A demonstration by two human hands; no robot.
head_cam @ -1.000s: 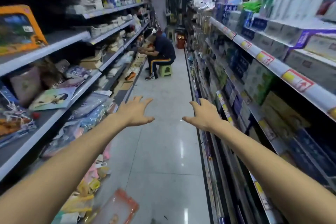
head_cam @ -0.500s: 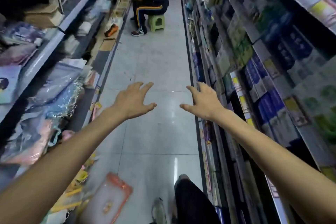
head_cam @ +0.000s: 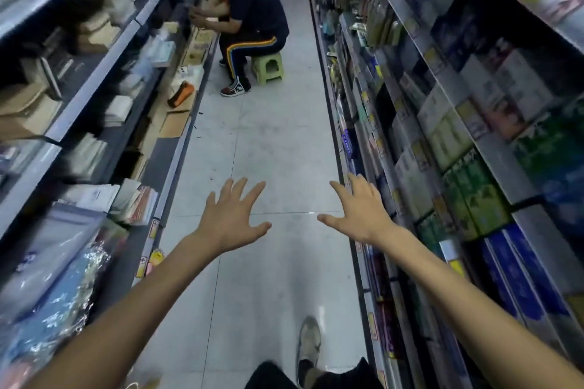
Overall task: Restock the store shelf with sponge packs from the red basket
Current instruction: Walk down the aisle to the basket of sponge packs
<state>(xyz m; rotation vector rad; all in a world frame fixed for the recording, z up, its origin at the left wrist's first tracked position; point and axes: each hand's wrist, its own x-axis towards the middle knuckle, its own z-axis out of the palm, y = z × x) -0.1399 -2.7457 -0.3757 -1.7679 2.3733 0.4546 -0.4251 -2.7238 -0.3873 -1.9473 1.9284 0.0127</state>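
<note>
Both grips are held out over the aisle floor (head_cam: 265, 148), fingers spread wide, nothing held: left hand (head_cam: 232, 219), right hand (head_cam: 363, 218). Stocked shelf (head_cam: 442, 148) is seen right of the right grip. No red basket or sponge packs can be made out.

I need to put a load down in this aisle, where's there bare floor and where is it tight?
Bare floor runs down the aisle's middle, between the left shelving and right shelving, from your left hand and right hand up to the green stool. It's tight there: a seated person fills the left half. Both shelves look packed.
</note>
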